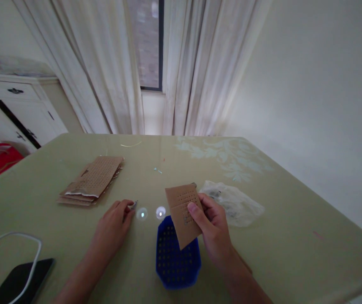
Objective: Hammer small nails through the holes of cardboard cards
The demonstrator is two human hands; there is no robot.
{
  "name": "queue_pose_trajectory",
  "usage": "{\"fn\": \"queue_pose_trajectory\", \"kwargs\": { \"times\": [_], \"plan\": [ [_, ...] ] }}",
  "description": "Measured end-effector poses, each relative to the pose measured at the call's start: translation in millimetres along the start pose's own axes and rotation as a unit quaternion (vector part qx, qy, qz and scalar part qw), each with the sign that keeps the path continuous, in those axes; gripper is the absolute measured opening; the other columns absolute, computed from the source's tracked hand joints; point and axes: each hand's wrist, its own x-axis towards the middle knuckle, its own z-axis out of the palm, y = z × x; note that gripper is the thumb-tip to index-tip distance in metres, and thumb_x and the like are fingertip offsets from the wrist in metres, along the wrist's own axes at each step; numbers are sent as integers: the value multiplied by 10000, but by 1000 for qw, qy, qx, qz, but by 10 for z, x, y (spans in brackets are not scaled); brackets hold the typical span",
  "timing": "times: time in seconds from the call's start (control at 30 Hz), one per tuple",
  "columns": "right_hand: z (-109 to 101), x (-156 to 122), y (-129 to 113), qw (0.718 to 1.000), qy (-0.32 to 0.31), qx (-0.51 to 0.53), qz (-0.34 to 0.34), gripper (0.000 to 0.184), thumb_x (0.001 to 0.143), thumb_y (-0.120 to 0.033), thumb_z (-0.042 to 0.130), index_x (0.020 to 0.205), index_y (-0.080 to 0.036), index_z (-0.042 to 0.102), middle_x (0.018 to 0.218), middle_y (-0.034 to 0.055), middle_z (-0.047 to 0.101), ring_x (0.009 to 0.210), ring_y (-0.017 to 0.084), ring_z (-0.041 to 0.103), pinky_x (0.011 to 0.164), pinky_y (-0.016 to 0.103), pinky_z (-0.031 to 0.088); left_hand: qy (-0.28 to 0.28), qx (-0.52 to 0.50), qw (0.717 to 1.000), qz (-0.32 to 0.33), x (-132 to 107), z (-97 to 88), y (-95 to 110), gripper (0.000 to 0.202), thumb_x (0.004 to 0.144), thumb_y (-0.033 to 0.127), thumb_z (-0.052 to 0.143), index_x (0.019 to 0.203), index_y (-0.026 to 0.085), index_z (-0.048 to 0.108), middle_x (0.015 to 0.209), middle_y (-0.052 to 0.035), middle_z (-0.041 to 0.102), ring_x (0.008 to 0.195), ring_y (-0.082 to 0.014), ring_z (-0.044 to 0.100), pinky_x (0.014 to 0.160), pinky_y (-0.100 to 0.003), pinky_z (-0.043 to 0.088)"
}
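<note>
My right hand (213, 223) holds a piece of brown cardboard (184, 215) punched with rows of small holes, the thumb across its front. It is tilted above a blue plastic basket (178, 270) with a perforated bottom and hides part of the basket's far end. My left hand (114, 223) is low over the table, thumb and forefinger pinched on a small, thin metallic piece (134, 205) whose kind I cannot make out. Two small, clear round discs (142, 214) lie between my left hand and the basket.
A stack of perforated cardboard sheets (92, 179) lies at the left. Beyond my right hand is a crumpled clear plastic bag (234, 204) with small dark things inside. Tiny scraps (158, 170) lie mid-table. A dark phone-like device (22, 280) and white cable (37, 253) occupy the near left.
</note>
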Motion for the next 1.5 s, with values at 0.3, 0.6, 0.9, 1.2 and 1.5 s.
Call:
{"fn": "queue_pose_trajectory", "kwargs": {
  "times": [0.3, 0.6, 0.9, 1.2, 1.5],
  "plan": [
    [13, -16, -12, 1000, -13, 1, 6, 266, 929, -473, 862, 994, -218, 827, 874, 36, 831, 754, 176, 759, 694, 243, 628, 23, 61, 998, -5, 3, 25, 47, 475, 985, 419, 492, 1290, 114, 690, 1093, -146, 726, 944, -312, 766, 861, -441, 598],
    [-7, -28, 17, 999, -32, 9, 31, 306, 921, -497, 867, 976, -197, 839, 847, 42, 834, 703, 172, 750, 679, 247, 605, 43, 74, 996, 32, 58, 42, 117, 460, 1043, 408, 470, 1274, 142, 765, 1158, -157, 692, 1061, -340, 716, 1002, -483, 561],
    [-46, -129, -46, 982, -163, 61, 67, 299, 920, -424, 890, 1143, -231, 836, 980, 42, 856, 861, 175, 799, 779, 241, 622, 39, -156, 950, 267, -462, -216, 702, 308, 1097, 364, 552, 1314, 330, 769, 1323, -78, 759, 1181, -278, 684, 1053, -414, 549],
    [-114, -200, -90, 961, -243, 103, 78, 325, 904, -370, 903, 1189, -233, 825, 1022, 39, 842, 885, 176, 782, 809, 261, 612, -46, -237, 931, 272, -745, -121, 679, 435, 1106, 505, 522, 1522, 459, 641, 1341, -39, 811, 1039, -260, 802, 990, -388, 668],
    [-93, -184, -96, 965, -235, 90, 72, 298, 905, -399, 889, 1160, -256, 834, 958, 30, 812, 730, 163, 726, 755, 283, 636, -34, -246, 928, 277, -703, -230, 750, 344, 1091, 472, 580, 1361, 384, 773, 1256, -56, 850, 1196, -295, 785, 1103, -462, 624]
  ]
}}
